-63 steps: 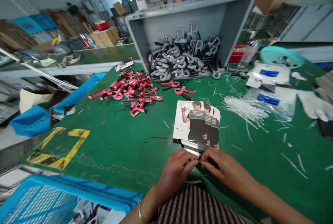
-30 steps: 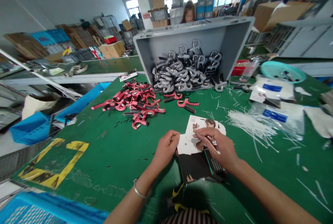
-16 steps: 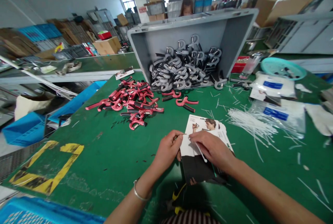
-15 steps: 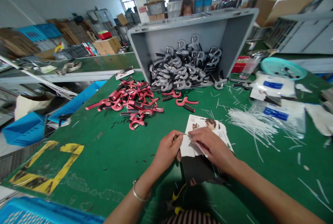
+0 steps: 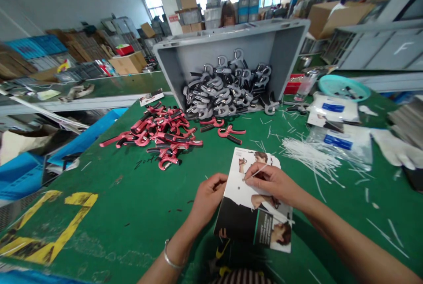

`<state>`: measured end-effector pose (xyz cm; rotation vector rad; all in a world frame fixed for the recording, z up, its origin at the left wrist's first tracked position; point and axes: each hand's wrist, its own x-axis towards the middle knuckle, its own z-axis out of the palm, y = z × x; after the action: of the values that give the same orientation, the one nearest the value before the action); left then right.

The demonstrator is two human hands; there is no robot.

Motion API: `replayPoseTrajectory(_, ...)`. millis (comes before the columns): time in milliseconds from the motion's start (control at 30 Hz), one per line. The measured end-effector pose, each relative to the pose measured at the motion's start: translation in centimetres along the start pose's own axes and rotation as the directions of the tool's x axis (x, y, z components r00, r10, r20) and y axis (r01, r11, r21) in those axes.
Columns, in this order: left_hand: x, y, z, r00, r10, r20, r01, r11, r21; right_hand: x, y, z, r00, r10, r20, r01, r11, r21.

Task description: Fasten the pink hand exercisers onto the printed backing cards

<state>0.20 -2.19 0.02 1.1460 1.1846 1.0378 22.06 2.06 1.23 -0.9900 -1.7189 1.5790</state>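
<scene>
Our left hand (image 5: 209, 195) curled round the left edge of the card (image 5: 235, 222) over the desk (image 5: 145, 207), fingertips hidden, our right hand (image 5: 271, 182) pinching a tie (image 5: 261, 169) by the holes (image 5: 239, 188), forearms (image 5: 333, 221) cut off

A crate (image 5: 228, 34) lies on its side at the back of the table (image 5: 139, 226), with grips (image 5: 220, 95) inside. Before its left end lies a heap of grips (image 5: 161, 136), with two loose grips (image 5: 228, 131) to the right. Nearer, the left hand (image 5: 208, 198) is at a card's (image 5: 235, 220) left edge, the right hand (image 5: 274, 182) over it. Right of the card lie ties (image 5: 309, 156), then bags (image 5: 337, 142), with a glove (image 5: 393, 146) beyond and a basin (image 5: 330, 84) behind.
</scene>
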Motion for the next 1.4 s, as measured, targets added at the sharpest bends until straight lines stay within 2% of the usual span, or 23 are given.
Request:
replayPoseTrajectory(167, -0.3, -0.4, 0.0, 0.993, -0.110, 0.046, 0.115, 0.986, -0.123, 0.3, 0.3, 0.3, 0.999, -0.012, 0.031, 0.010, 0.998, 0.055)
replayPoseTrajectory(300, -0.2, -0.5, 0.2, 0.991, -0.116, 0.062, 0.124, 0.981, -0.146, 0.1, 0.6, 0.3, 0.999, 0.007, 0.041, -0.009, 0.999, 0.049)
replayPoseTrajectory(467, 0.2, -0.8, 0.9, 0.989, -0.109, 0.103, 0.126, 0.974, -0.187, 0.0, 0.9, -0.3, 0.997, -0.027, 0.068, 0.028, 1.000, -0.013)
replayPoseTrajectory(567, 0.5, -1.6, 1.0, 0.995, -0.039, 0.094, 0.052, 0.989, -0.138, 0.1, 1.1, -0.6, 0.997, -0.027, 0.076, 0.029, 0.999, -0.026)
replayPoseTrajectory(667, 0.0, -2.6, 0.2, 0.988, 0.142, 0.065, -0.149, 0.982, 0.120, 0.3, 1.4, -0.8, 0.998, -0.030, 0.054, 0.030, 1.000, 0.006)
replayPoseTrajectory(733, -0.9, -2.9, -0.7, 0.964, 0.242, 0.109, -0.264, 0.915, 0.306, 0.3, 1.6, -1.0, 0.999, -0.021, 0.037, 0.021, 1.000, 0.010)
replayPoseTrajectory(800, -2.2, -2.7, -1.7, 0.947, 0.245, 0.207, -0.308, 0.874, 0.375, 0.3, 1.8, -1.0, 0.999, 0.008, 0.047, -0.008, 1.000, 0.008)
replayPoseTrajectory(900, -4.0, -2.2, -2.6, 0.912, 0.198, 0.358, -0.333, 0.869, 0.367, 0.7, 1.9, -0.8, 0.997, 0.044, 0.068, -0.046, 0.999, 0.023)
replayPoseTrajectory(967, -4.7, -2.0, -2.7, 0.884, 0.237, 0.403, -0.391, 0.847, 0.360, 1.2, 1.8, -0.6, 0.997, 0.055, 0.060, -0.057, 0.998, 0.041)
replayPoseTrajectory(1033, -4.6, -2.1, -2.4, 0.870, 0.318, 0.377, -0.457, 0.806, 0.376, 1.7, 1.6, -0.2, 0.996, 0.061, 0.059, -0.065, 0.996, 0.067)
replayPoseTrajectory(1133, -3.7, -2.4, -1.8, 0.880, 0.429, 0.203, -0.473, 0.752, 0.460, 2.1, 1.1, 0.3, 0.993, 0.064, 0.097, -0.076, 0.989, 0.128)
replayPoseTrajectory(1200, -3.0, -2.6, -1.4, 0.874, 0.466, 0.138, -0.471, 0.742, 0.477, 2.0, 1.0, 0.8, 0.988, 0.081, 0.129, -0.106, 0.976, 0.193)
replayPoseTrajectory(1300, -2.8, -2.5, -1.1, 0.861, 0.455, 0.228, -0.509, 0.763, 0.398, 1.6, 1.0, 1.2, 0.981, 0.134, 0.141, -0.171, 0.938, 0.303)
replayPoseTrajectory(1400, -4.3, -1.7, -1.8, 0.865, 0.372, 0.337, -0.480, 0.808, 0.341, 1.3, 1.2, 1.0, 0.980, 0.162, 0.118, -0.195, 0.904, 0.381)
